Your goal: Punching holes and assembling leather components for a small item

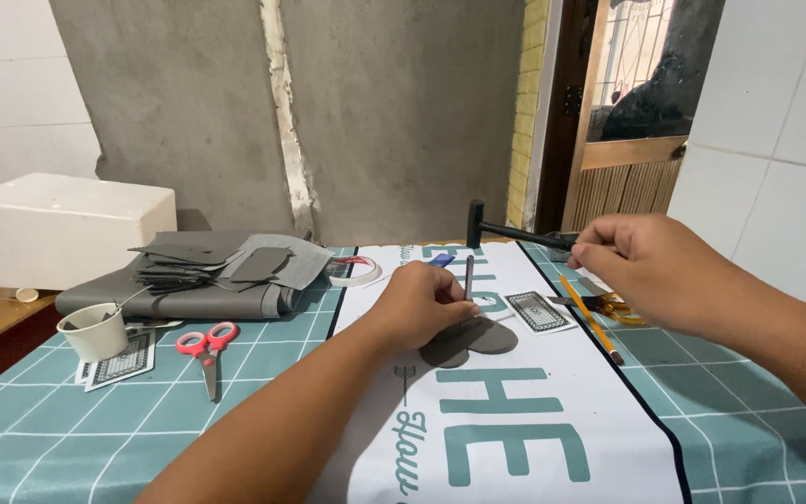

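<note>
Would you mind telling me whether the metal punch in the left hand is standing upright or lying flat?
Upright. The left hand pinches the punch vertically, its lower end on the grey leather pieces, while the right hand holds the hammer raised.

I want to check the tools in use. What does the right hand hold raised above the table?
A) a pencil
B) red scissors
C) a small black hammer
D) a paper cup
C: the right hand grips the handle of the small black hammer, lifted off the table.
</note>
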